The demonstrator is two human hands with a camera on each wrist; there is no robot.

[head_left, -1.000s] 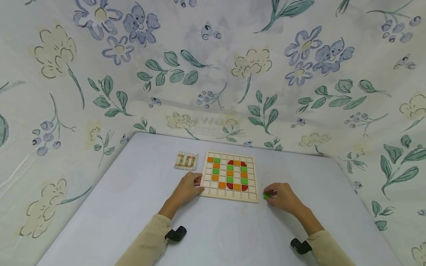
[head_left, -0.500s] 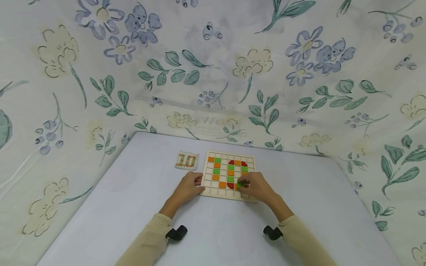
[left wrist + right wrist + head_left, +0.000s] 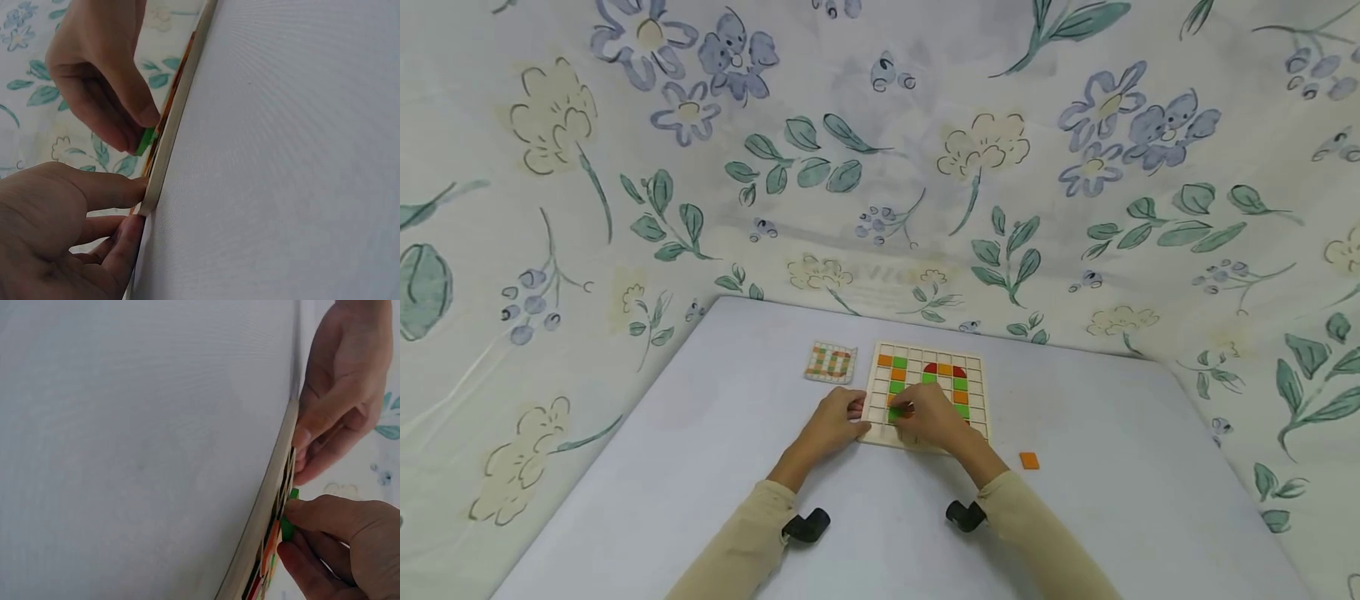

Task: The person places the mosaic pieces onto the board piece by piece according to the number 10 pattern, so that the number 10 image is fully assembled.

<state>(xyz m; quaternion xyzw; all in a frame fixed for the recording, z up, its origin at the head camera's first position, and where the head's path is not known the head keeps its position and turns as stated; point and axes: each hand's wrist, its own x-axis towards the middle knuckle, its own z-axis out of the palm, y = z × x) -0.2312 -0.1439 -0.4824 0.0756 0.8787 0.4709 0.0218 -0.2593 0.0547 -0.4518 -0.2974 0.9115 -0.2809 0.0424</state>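
Observation:
A light wooden grid board (image 3: pixel 915 357) lies on the white table, with orange, green and red tiles set in some of its squares. At its near left corner my left hand (image 3: pixel 831 425) grips the edge, thumb on top and fingers against the side, as the left wrist view shows. My right hand (image 3: pixel 936 417) reaches over the board and pinches a small green tile (image 3: pixel 145 141) between thumb and fingers. In the right wrist view this green tile (image 3: pixel 289 526) stands tilted right at the board's surface. The hand hides part of the lower tiles.
A small pattern card (image 3: pixel 831 363) with a coloured grid print lies left of the board. One loose orange tile (image 3: pixel 1029 461) rests on the table (image 3: pixel 1097 433) to the board's right. Behind the table hangs a flower-printed cloth (image 3: pixel 910 175).
My right hand has carried the green tile from beside the board's right edge leftward across it to the left part. An orange tile has come into sight at right. My left hand keeps its grip.

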